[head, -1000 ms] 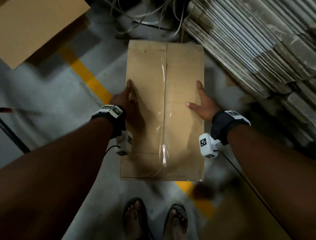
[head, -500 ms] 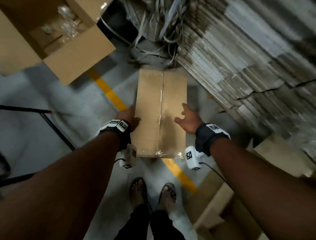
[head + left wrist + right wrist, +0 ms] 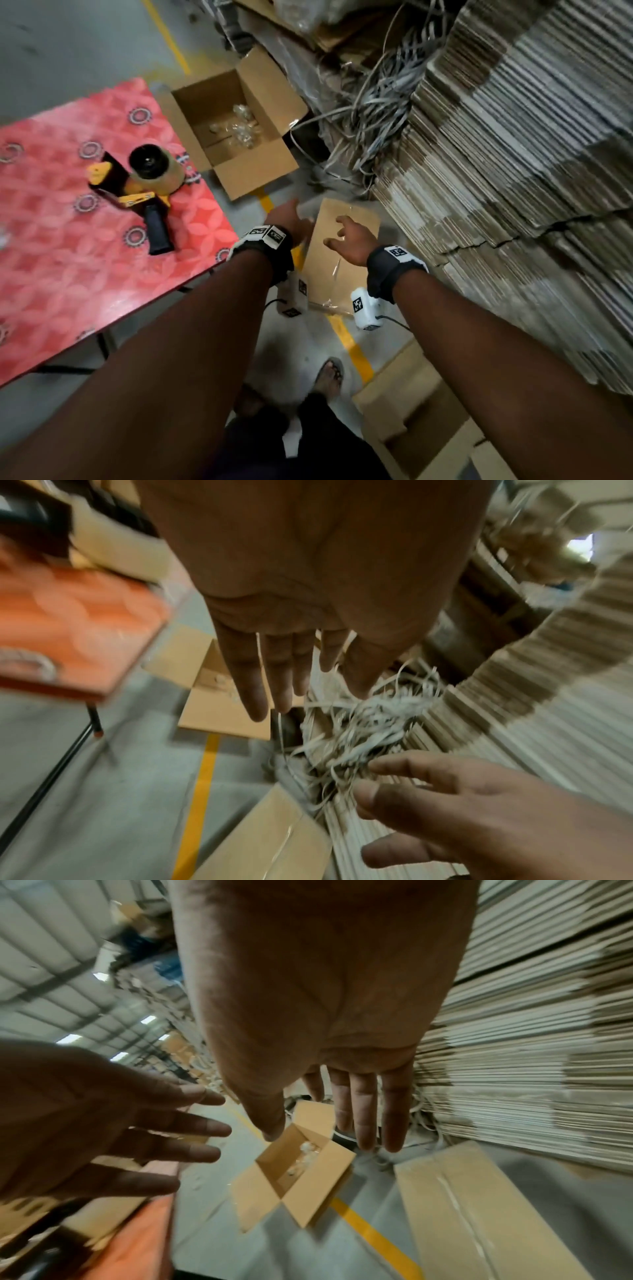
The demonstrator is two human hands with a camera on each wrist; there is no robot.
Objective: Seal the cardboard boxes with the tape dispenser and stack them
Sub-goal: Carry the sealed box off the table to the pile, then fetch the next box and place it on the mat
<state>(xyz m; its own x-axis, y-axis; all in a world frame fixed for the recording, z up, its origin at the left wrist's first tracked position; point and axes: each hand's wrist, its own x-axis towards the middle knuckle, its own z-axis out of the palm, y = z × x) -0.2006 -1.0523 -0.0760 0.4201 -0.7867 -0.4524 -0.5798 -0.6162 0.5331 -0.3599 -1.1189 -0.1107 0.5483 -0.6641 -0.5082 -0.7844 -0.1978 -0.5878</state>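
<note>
Both hands hover empty, fingers spread and nearly straight, above a sealed cardboard box [image 3: 342, 246] lying on the floor [image 3: 68, 44]. The left hand [image 3: 289, 219] is at the box's 9 o'clock edge, the right hand [image 3: 351, 240] over its middle; neither touches it. The tape dispenser [image 3: 147, 185] rests on a red table [image 3: 68, 274], at 10 o'clock from the hands. An open box [image 3: 236, 126] sits at 12 o'clock.

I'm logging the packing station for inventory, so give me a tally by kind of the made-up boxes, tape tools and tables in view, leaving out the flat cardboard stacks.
Sealed brown cardboard box on the floor: 1
Open brown cardboard box holding clear plastic scraps: 1
Yellow-and-black tape dispenser: 1
Red floral-patterned table: 1
Total: 4
</note>
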